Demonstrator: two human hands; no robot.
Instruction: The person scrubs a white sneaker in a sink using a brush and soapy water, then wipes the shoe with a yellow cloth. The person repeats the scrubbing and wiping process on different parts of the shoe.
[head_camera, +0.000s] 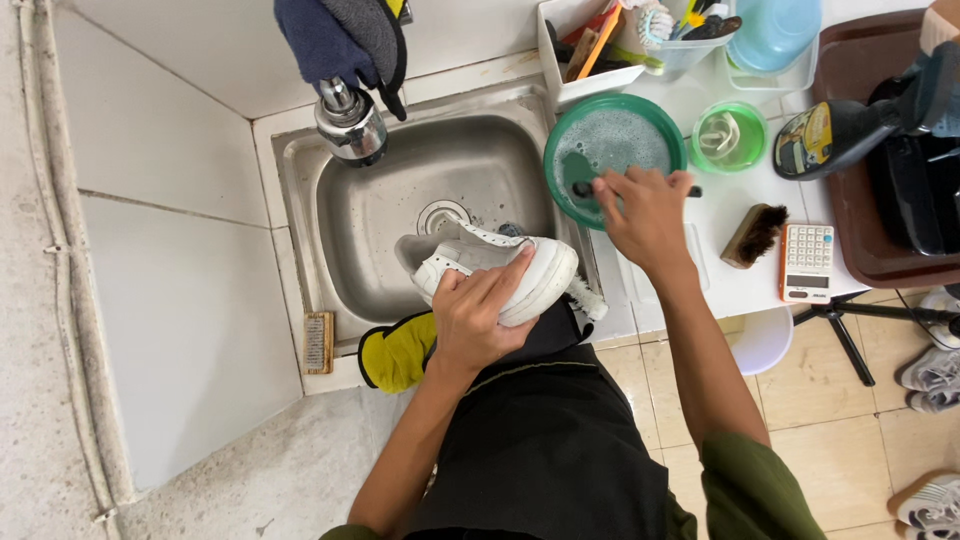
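Left hand (478, 318) clamps white sneaker (500, 277) over steel sink (395, 215); right hand (645, 215) pinches brush handle in green soapy bowl (612, 140) beside sink (scrubbing seemingly unfinished).

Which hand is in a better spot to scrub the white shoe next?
Probably the right hand: it is at the green bowl of soapy water, gripping a dark-handled tool. The left hand is busy holding the white shoe over the sink.
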